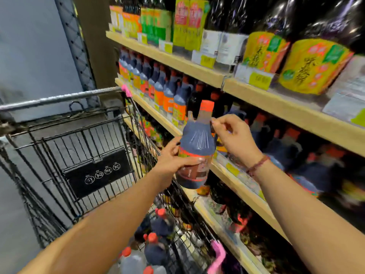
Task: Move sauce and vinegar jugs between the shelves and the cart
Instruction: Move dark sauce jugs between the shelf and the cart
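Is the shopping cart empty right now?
No, several red-capped jugs stand inside the cart, at the bottom of the view.

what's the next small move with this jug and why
Probably settle the right hand fully round the handle before moving the jug anywhere. It hangs upright in the air between the cart and the middle shelf. The left hand grips its label band, while the right hand seems only to pinch the handle's top.
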### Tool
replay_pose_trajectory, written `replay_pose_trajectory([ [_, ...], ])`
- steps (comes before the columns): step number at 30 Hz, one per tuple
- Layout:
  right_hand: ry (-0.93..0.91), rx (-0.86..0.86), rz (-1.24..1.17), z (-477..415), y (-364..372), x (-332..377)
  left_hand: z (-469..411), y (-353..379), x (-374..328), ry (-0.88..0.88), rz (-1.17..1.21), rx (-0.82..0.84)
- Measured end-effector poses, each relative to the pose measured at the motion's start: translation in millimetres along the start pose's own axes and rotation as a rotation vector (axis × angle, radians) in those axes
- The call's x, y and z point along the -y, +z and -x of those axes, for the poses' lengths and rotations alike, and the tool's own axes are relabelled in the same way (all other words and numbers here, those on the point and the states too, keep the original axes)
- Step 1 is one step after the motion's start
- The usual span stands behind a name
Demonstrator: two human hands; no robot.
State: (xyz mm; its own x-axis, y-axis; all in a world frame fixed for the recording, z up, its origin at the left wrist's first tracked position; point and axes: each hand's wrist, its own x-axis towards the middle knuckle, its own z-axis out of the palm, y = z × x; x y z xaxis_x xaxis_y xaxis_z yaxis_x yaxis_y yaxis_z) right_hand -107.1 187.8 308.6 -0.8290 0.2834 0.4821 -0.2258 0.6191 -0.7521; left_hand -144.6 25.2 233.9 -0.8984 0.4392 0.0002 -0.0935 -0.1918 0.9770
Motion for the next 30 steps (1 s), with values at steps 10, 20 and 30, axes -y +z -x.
replay_pose_trajectory([
  [10, 0.319, 0.11, -0.195, 116.4, -81.0, -40.5, 34.9, 90.2, 24.1, -0.127, 0.032, -0.023],
  [20, 0.415, -0.135, -0.064, 204.7, -118.9, -57.3, 92.8, 193.9, 49.2, -0.189, 0.06, -0.003],
  [30, 0.549, -0.308, -0.187, 245.9, -201.8, -86.1, 100.9, 248.8, 63.3, -0.273, -0.065, 0.326],
])
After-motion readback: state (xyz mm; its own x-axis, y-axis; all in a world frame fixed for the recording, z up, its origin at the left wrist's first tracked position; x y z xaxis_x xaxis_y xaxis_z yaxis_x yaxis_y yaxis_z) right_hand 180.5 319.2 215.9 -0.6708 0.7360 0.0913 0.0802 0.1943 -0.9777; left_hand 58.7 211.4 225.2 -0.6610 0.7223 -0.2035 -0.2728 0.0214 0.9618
